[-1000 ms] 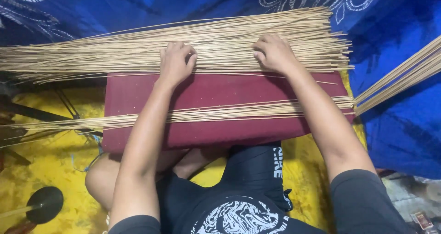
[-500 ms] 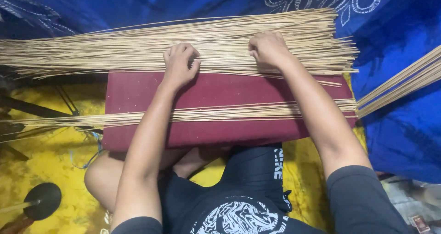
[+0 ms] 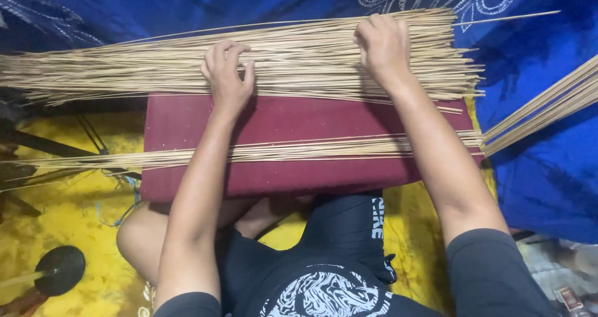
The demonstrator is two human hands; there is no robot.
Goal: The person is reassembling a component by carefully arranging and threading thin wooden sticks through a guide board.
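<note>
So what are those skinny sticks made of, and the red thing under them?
The thin sticks look like split bamboo or reed: pale tan, dry, matte, straight and very slender. The dark red pad seems cloth-covered, maybe a cushion or board: soft, dull surface with no shine. Both hands, left and right, press on the sticks.

stick bundle [image 3: 124, 74] cut off left

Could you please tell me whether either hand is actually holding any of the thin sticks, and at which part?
Neither hand lifts anything. The left hand and right hand rest palm-down on the wide pile of thin pale-yellow sticks, left near its middle, right nearer its right end.
</note>
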